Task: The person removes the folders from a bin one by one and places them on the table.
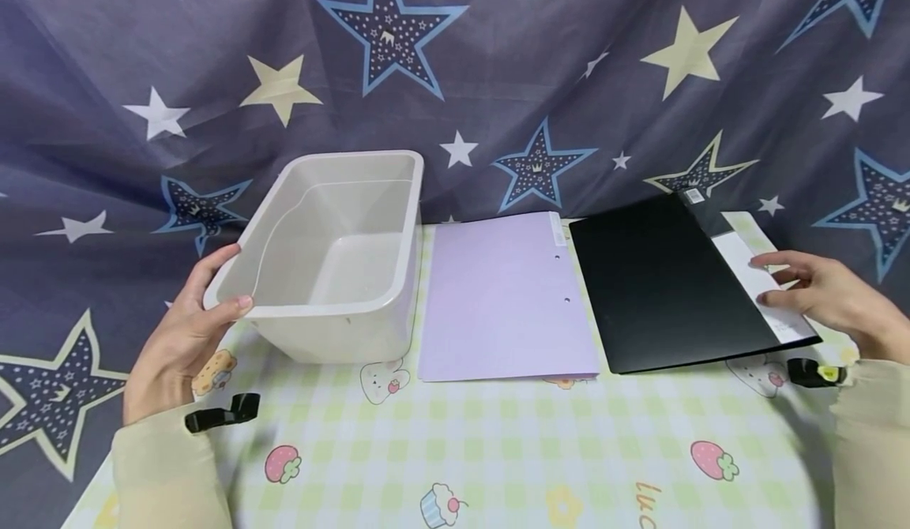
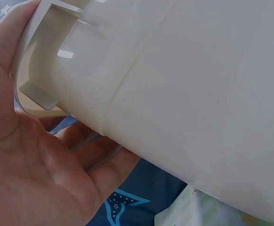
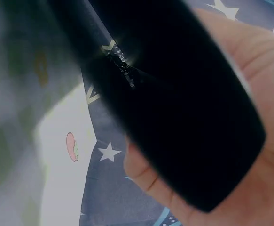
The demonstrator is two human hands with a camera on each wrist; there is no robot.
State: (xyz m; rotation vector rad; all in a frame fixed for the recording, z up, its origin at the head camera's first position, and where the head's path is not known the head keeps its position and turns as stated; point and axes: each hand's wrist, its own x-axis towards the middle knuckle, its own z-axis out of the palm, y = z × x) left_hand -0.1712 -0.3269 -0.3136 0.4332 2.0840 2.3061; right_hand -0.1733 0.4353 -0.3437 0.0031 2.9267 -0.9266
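Note:
My left hand (image 1: 181,328) grips the left rim of a white plastic bin (image 1: 327,335), thumb over the edge. In the left wrist view the fingers lie under the rim, against the outer wall of the bin (image 2: 183,94). My right hand (image 1: 839,296) pinches the right edge of a black folder (image 1: 654,292), which has a white strip along that side. Its right edge is raised off the table. The right wrist view is largely filled by the dark folder (image 3: 188,117), which hides part of the hand. Between bin and black folder lies a light purple folder (image 1: 505,300).
A light green checked tablecloth (image 1: 498,442) printed with strawberries and a cupcake covers the table. Behind it hangs a dark curtain (image 1: 483,55) with stars. The bin's inside shows no contents. Black straps (image 1: 223,413) sit at both wrists.

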